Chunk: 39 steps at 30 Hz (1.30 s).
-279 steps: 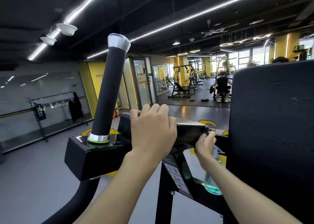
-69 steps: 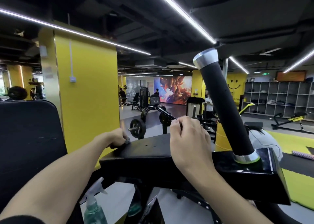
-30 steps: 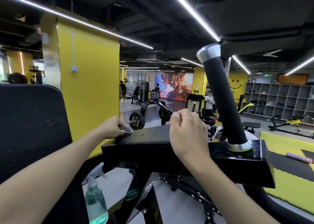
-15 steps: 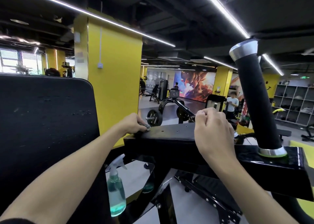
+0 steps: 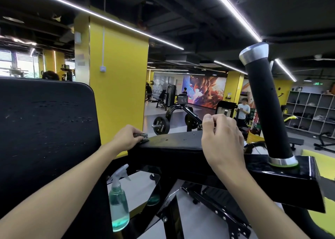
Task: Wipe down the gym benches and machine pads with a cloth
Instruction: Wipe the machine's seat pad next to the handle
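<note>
Cloth (image 5: 142, 136) bunched in the left hand (image 5: 126, 138) is rubbing one end of the arm pad (image 5: 172, 143), the right hand (image 5: 223, 137) clutching its far edge; the back pad (image 5: 45, 130) is apparently awaiting wiping.

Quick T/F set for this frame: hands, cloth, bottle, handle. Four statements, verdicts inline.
1. The left hand holds a grey cloth at the left end of the arm pad. True.
2. The right hand holds the spray bottle. False: it curls over the arm pad; the bottle sits below the pad, untouched.
3. The upright black handle is to the right of the right hand. True.
4. The spray bottle is empty. False: it holds teal liquid.
</note>
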Tool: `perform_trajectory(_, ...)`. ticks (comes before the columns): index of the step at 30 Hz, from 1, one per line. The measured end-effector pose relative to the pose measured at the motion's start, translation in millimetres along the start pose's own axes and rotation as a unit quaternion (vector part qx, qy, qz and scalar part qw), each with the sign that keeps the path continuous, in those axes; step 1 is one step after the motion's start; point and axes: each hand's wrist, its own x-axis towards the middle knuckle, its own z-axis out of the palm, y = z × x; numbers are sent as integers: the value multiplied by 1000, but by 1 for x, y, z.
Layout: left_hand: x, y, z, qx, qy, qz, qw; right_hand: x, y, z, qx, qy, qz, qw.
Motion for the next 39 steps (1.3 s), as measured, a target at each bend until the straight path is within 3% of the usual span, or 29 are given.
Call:
perform_trajectory(3,-3,6,3,13,1,1,1000,0,-1,-1,2,5,-3,1000)
perform_trajectory(7,-13,-4,2,-66,12,10,998,0,-1,0,4,1,-1,1000)
perform_trajectory(13,-14,-10,4,-45,32,-10,998,-2,-2,-1,7,-3,1,1000)
perform_trajectory(17,-26,-15,4,-127,43,20,991,-1,-3,-1,9,-6,-1,1000)
perform_trajectory(21,-24,-14,9,-58,74,-4,996,-2,-4,-2,6,-9,4,1000)
perform_trajectory(26,-39,-7,4,-125,48,66,989,-3,-5,-2,6,-10,2,1000)
perform_trajectory(31,-37,-10,3,-117,58,47,990,-3,-4,-3,0,-9,7,1000)
perform_trajectory(34,-44,1,3,-148,37,85,985,-2,-5,-2,2,-6,4,1000)
perform_trajectory(39,-37,3,0,-66,46,46,996,-3,-5,-3,3,-11,8,1000)
